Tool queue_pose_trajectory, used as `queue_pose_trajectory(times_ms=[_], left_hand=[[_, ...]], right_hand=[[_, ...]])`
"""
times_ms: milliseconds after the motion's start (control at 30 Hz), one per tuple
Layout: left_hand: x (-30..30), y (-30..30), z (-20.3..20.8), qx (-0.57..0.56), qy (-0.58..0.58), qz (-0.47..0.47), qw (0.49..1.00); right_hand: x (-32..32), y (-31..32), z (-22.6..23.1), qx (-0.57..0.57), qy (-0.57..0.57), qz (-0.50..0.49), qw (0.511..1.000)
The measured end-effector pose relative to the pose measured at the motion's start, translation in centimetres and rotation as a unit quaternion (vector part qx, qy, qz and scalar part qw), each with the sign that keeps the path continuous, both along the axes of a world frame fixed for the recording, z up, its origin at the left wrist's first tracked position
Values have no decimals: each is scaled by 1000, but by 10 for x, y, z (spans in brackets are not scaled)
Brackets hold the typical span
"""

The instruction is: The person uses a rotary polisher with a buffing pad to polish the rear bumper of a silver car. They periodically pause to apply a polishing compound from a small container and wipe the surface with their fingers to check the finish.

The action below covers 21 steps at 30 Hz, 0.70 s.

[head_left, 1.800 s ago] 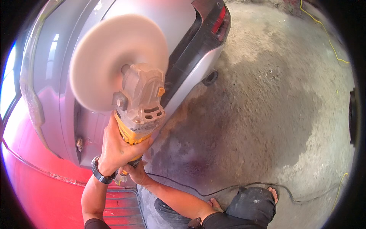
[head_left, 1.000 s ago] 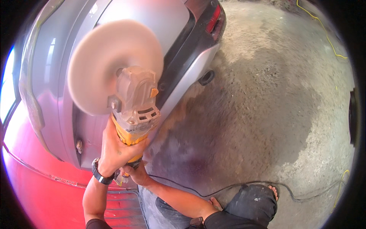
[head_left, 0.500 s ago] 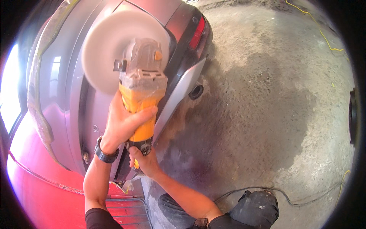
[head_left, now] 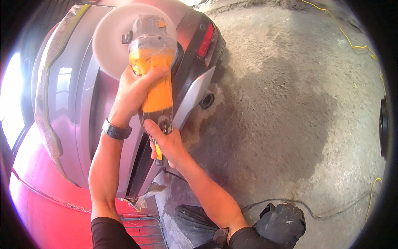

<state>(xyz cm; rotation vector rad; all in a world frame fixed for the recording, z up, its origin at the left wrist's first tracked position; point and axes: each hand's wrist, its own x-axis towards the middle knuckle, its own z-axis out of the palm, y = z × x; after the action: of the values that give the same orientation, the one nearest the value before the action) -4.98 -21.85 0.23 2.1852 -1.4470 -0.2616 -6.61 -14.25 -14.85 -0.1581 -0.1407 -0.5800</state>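
A yellow and grey rotary polisher (head_left: 159, 97) is held in both my hands over the rear of a silver-grey car (head_left: 58, 103). Its round white pad (head_left: 108, 41) is smooth and blurred, and lies over the car's bodywork; whether they touch is hard to tell. My left hand (head_left: 134, 89) is closed round the front of the yellow body, thumb across the top. Nearer to me, my right hand (head_left: 169, 143) wraps the dark rear end, its thumb on top and its fingers partly hidden beneath. A red tail light (head_left: 205, 40) sits right of the pad.
Masking film (head_left: 44, 108) with tape runs along the car at left. A red panel (head_left: 49, 203) lies near left. The exhaust tip (head_left: 207, 101) juts out beside the bumper. A dark cord (head_left: 313, 215) crosses the damp-patched concrete floor (head_left: 282, 124); a yellow cord (head_left: 346, 35) lies far right.
Both hands have moved the polisher away from me, farther up over the car's rear. My arms reach out more. The view has shifted slightly.
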Motion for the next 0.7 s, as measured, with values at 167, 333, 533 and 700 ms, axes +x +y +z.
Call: queue_pose_trajectory(times_ms=[167, 333, 533, 700], left_hand=[[1, -1, 15, -29, -21, 8, 999], [6, -5, 2, -19, 1, -5, 1000], [4, -14, -20, 6, -19, -4, 1000], [-2, -5, -3, -46, 4, -5, 999]], right_hand=[[3, -19, 3, -74, -3, 22, 997], [-6, -17, -1, -18, 1, -1, 1000], [-17, -15, -16, -3, -8, 23, 1000], [-7, -22, -10, -78, 0, 21, 997]])
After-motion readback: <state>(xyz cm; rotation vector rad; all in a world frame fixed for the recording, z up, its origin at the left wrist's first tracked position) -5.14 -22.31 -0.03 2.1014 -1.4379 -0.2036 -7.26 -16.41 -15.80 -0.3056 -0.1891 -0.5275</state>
